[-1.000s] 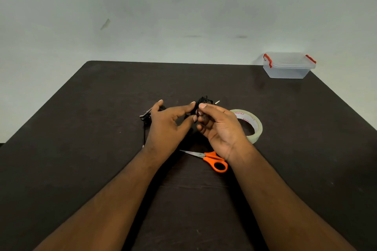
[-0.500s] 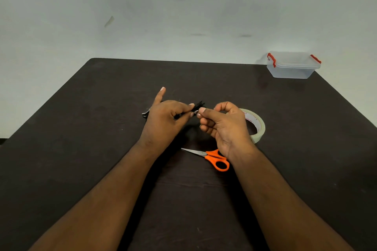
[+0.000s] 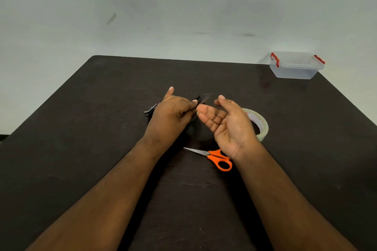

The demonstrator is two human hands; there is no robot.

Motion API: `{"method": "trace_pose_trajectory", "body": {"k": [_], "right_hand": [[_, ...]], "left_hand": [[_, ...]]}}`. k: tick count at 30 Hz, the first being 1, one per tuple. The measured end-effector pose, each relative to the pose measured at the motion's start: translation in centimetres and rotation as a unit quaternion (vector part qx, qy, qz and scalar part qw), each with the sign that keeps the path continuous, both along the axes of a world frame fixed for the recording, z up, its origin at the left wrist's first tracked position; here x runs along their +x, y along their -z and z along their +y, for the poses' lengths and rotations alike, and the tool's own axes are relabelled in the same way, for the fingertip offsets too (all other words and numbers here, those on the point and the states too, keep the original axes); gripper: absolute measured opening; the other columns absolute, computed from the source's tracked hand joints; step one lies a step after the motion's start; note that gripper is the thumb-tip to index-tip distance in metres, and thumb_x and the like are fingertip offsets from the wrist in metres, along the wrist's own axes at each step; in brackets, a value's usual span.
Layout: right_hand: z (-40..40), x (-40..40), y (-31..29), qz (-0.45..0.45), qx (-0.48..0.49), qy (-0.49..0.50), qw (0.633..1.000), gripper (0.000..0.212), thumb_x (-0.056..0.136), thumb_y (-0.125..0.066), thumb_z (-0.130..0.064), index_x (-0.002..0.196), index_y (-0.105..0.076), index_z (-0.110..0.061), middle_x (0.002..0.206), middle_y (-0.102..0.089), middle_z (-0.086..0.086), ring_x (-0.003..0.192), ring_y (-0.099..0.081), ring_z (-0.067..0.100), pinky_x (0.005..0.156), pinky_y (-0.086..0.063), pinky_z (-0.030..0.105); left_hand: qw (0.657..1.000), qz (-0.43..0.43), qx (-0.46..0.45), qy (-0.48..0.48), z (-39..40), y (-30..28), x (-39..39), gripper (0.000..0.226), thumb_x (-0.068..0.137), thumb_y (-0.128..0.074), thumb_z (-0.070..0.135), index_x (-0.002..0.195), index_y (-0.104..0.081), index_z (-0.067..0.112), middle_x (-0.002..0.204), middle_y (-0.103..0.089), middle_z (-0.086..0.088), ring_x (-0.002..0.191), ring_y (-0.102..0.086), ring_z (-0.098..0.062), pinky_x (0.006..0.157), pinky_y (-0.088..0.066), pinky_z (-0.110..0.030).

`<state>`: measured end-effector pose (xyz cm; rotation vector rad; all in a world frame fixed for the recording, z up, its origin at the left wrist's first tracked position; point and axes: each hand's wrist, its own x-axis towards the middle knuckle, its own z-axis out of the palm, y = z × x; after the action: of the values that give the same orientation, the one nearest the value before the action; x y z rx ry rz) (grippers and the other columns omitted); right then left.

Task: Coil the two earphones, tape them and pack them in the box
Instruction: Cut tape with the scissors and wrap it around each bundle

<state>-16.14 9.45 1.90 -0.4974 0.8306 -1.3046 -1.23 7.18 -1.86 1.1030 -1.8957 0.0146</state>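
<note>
Earphone cable [image 3: 198, 100] shows in the head view as a small dark bundle pinched at the left hand [image 3: 171, 114] fingertips, poking out toward two o'clock, just beside the right hand [image 3: 226, 122], whose palm faces up with fingers relaxed and holding nothing. Another dark piece [image 3: 150, 110] lies on the table [image 3: 81, 149] at nine o'clock from the left hand; the box [image 3: 295, 67] sits well apart at one o'clock, so I judge the right hand nearer for the tape roll [image 3: 258, 124].
</note>
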Motion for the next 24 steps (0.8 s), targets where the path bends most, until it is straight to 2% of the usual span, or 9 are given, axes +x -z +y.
{"method": "trace_pose_trajectory", "body": {"k": [4, 6, 9, 13, 14, 16, 18, 21, 24], "right_hand": [[-0.3, -0.9, -0.2, 0.006, -0.066, -0.032, 0.997, 0.016, 0.100, -0.042, -0.008, 0.102, -0.057, -0.008, 0.095, -0.072, 0.024, 0.081, -0.073, 0.029, 0.064, -0.059, 0.033], [-0.5, -1.3, -0.1, 0.092, -0.124, 0.007, 0.988, 0.014, 0.096, -0.051, -0.004, 0.102, -0.062, -0.008, 0.095, -0.073, 0.018, 0.078, -0.072, 0.024, 0.066, -0.058, 0.032], [-1.1, -1.9, 0.6, 0.295, -0.230, 0.071, 0.925, 0.020, 0.085, -0.067, -0.002, 0.100, -0.069, -0.015, 0.098, -0.073, 0.007, 0.085, -0.067, 0.013, 0.073, -0.054, 0.025], [-1.8, -2.9, 1.1, 0.456, -0.286, 0.029, 0.842, 0.035, 0.077, -0.078, -0.016, 0.106, -0.070, -0.033, 0.115, -0.066, -0.013, 0.105, -0.060, 0.002, 0.089, -0.048, 0.026], [-1.8, -3.0, 1.2, 0.466, -0.292, 0.018, 0.835, 0.033, 0.077, -0.079, -0.017, 0.106, -0.071, -0.031, 0.116, -0.066, -0.013, 0.110, -0.059, 0.001, 0.092, -0.047, 0.027], [-1.8, -3.0, 1.2, 0.440, -0.291, -0.001, 0.849, 0.025, 0.077, -0.078, -0.013, 0.099, -0.074, -0.024, 0.111, -0.069, -0.008, 0.110, -0.061, 0.005, 0.092, -0.049, 0.031], [-1.6, -2.8, 1.2, 0.403, -0.285, -0.016, 0.870, 0.014, 0.079, -0.076, -0.009, 0.089, -0.076, -0.018, 0.099, -0.074, -0.001, 0.100, -0.067, 0.012, 0.087, -0.053, 0.034], [-1.6, -2.6, 1.3, 0.424, -0.287, -0.009, 0.859, 0.010, 0.082, -0.073, -0.010, 0.081, -0.076, -0.019, 0.084, -0.074, 0.002, 0.087, -0.070, 0.017, 0.080, -0.056, 0.034], [-1.5, -2.5, 1.3, 0.436, -0.279, 0.001, 0.855, 0.013, 0.082, -0.073, -0.011, 0.077, -0.076, -0.023, 0.079, -0.074, -0.001, 0.079, -0.070, 0.014, 0.074, -0.057, 0.031]], "left_hand": [[0.988, 0.141, 0.057, -0.016, 0.4, -0.1, 0.0, 0.014, 0.079, -0.075, 0.008, 0.093, -0.076, 0.010, 0.089, -0.075, 0.003, 0.081, -0.068, -0.003, 0.115, -0.032, -0.042], [0.973, 0.212, 0.089, -0.022, 0.6, -0.4, -0.1, 0.013, 0.080, -0.075, 0.006, 0.092, -0.077, 0.011, 0.086, -0.073, 0.008, 0.077, -0.068, -0.001, 0.115, -0.031, -0.038], [0.950, 0.276, 0.143, -0.011, 0.9, -0.9, -0.4, 0.014, 0.080, -0.074, 0.005, 0.090, -0.076, 0.014, 0.081, -0.072, 0.012, 0.074, -0.068, 0.001, 0.115, -0.031, -0.036], [0.934, 0.300, 0.188, 0.045, 1.2, -1.2, -0.4, 0.016, 0.079, -0.074, 0.002, 0.087, -0.077, 0.015, 0.083, -0.075, 0.007, 0.079, -0.071, -0.008, 0.115, -0.032, -0.038], [0.935, 0.293, 0.193, 0.053, 1.3, -1.2, -0.4, 0.015, 0.079, -0.074, 0.002, 0.087, -0.077, 0.015, 0.084, -0.075, 0.007, 0.080, -0.071, -0.008, 0.115, -0.032, -0.037], [0.940, 0.268, 0.200, 0.068, 1.4, -1.1, -0.5, 0.013, 0.080, -0.074, 0.004, 0.088, -0.077, 0.014, 0.087, -0.075, 0.008, 0.083, -0.070, -0.005, 0.115, -0.031, -0.034], [0.944, 0.246, 0.203, 0.086, 1.5, -1.0, -0.6, 0.013, 0.081, -0.073, 0.004, 0.092, -0.077, 0.010, 0.091, -0.075, 0.006, 0.087, -0.070, -0.005, 0.116, -0.030, -0.034], [0.947, 0.222, 0.208, 0.104, 1.5, -1.1, -0.5, 0.015, 0.081, -0.073, 0.003, 0.095, -0.075, 0.006, 0.094, -0.075, 0.003, 0.089, -0.070, -0.007, 0.118, -0.026, -0.036], [0.951, 0.180, 0.221, 0.120, 1.5, -1.3, -0.2, 0.017, 0.081, -0.074, 0.005, 0.097, -0.074, 0.010, 0.093, -0.075, 0.005, 0.087, -0.070, -0.008, 0.119, -0.022, -0.037]]}}
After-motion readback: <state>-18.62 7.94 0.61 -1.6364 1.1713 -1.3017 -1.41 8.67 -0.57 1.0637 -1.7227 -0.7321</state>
